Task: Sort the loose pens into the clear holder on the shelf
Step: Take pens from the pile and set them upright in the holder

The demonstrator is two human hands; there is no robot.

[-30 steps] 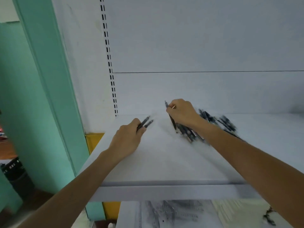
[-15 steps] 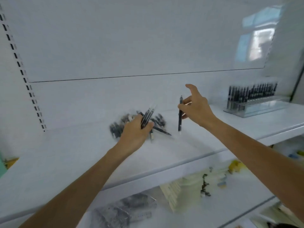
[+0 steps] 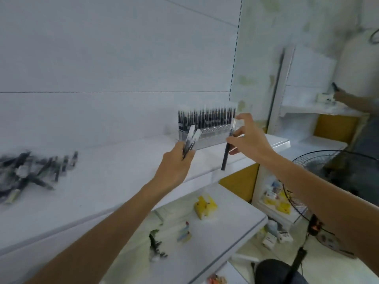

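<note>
The right hand (image 3: 251,140) pinches one black pen (image 3: 225,156) upright, just in front of the clear holder (image 3: 207,134) on the shelf (image 3: 123,171). The left hand (image 3: 174,169) grips two pens (image 3: 191,138). Pens are light, stiff and smooth (they slip easily), so hold the middle. The loose pile (image 3: 30,171) lies far left.

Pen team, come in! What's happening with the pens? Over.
Left hand grips two pens. Right hand pinches one pen, close to clear holder. Nothing in the way.

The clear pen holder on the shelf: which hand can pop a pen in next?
Right, probably. The right hand pinches one black pen nearly upright beside the clear plastic holder. The left hand grips a bunch of pens further away.
</note>
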